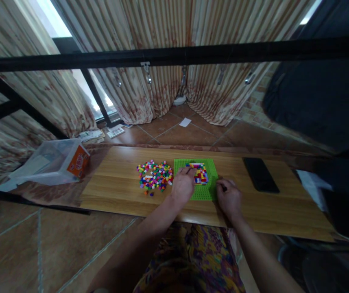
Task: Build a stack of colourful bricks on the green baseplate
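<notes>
A green studded baseplate (205, 193) lies on the wooden board, carrying a block of small multicoloured bricks (201, 174). My left hand (183, 183) is over the plate's left part, its fingers bent together at the left side of the built bricks; anything between the fingertips is too small to make out. At the plate's right edge rests my right hand (228, 197), curled, with thumb and forefinger close together and their contents unclear. Left of the plate, a loose pile of small coloured bricks (156, 176) is spread on the board.
A black phone (260, 175) lies on the board's right part. Beyond the left end stands a clear plastic box (55, 158) with an orange label. A black metal bar (174, 57) crosses in front of the curtains. My lap is below the board's near edge.
</notes>
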{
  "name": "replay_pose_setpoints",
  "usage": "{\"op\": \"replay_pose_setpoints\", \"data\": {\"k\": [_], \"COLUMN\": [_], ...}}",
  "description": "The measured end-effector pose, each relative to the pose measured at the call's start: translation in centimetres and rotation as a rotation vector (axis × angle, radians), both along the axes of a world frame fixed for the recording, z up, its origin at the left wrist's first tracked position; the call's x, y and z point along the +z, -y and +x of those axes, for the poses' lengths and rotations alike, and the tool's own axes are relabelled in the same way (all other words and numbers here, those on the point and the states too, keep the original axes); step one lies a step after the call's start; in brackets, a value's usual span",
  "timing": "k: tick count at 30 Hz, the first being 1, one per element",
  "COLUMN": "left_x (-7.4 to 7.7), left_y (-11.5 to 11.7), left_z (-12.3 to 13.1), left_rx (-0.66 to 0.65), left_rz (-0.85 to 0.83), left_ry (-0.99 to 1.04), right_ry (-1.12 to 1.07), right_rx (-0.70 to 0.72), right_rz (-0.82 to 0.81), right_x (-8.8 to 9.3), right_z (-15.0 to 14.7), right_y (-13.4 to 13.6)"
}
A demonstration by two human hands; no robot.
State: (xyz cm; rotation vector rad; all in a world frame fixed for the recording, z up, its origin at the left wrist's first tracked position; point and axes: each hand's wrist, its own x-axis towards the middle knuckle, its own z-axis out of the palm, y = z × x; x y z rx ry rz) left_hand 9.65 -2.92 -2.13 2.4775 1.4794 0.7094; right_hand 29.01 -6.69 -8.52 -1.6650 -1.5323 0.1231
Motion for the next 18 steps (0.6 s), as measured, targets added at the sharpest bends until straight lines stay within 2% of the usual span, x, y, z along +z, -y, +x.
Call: {"op": "replay_pose_setpoints", "data": {"k": [3, 7, 13, 18], "left_x": [0.0, -0.6, -2.0, -2.6], "left_y": [0.9, 3.0, 6.0, 6.5], "left_z": [-1.5, -5.1, -10.7, -11.8], "left_rx": [0.078, 0.201, 0.321, 0.369], "left_rz": [0.035, 0.016, -0.050, -0.081], "left_ry": [0.122, 0.224, 0.197, 0.093], "right_ry": [0.012, 0.013, -0.004, 0.012], "right_rx": [-0.002, 0.000, -0.006, -0.001], "right_rz": [0.004, 0.010, 0.013, 0.015], "right_x": [0.0, -0.1, -0.1, -0.2], "right_z": [0.0, 0.1, 0.1, 0.2], "right_y": [0.0, 0.0, 0.1, 0.1]}}
